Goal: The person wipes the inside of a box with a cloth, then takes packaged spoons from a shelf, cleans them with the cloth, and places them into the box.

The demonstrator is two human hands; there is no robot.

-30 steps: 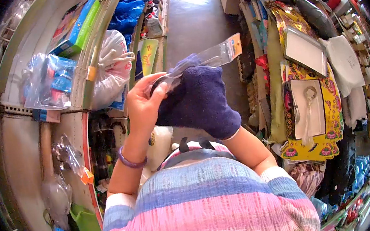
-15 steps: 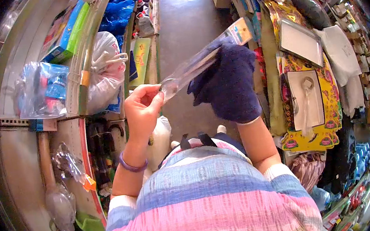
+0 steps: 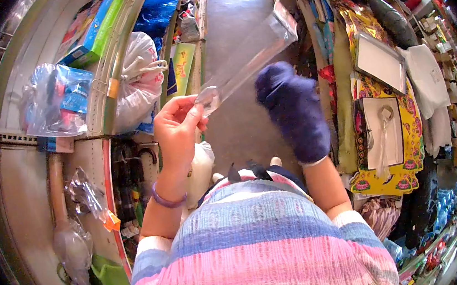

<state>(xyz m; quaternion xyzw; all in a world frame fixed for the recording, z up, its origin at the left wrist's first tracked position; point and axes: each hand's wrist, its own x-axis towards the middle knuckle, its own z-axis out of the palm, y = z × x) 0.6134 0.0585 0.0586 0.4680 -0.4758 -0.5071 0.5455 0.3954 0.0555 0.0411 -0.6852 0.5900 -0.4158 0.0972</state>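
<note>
My left hand (image 3: 182, 125) pinches the near end of a long-handled utensil in a clear plastic sleeve (image 3: 252, 53). The rounded metal end, which looks like a spoon, is by my fingertips. The sleeve slants up and away to the right, ending in a small card header. A navy fabric mitt (image 3: 298, 115) covers my right hand to the wrist and hides its fingers. The mitt stands apart from the sleeve, below and to the right of its far end.
Shelves on the left hold a tied white plastic bag (image 3: 136, 88), a clear bag of blue packs (image 3: 62, 98) and a blue-green box (image 3: 92, 37). On the right, a shallow tray (image 3: 381, 126) with wrapped utensils lies on yellow patterned sheets (image 3: 410, 151). An aisle floor (image 3: 244, 135) runs between.
My mitted right hand has come away from the sleeve and turned more upright. The sleeve's far end has swung up and slightly left, while my left hand keeps its pinch.
</note>
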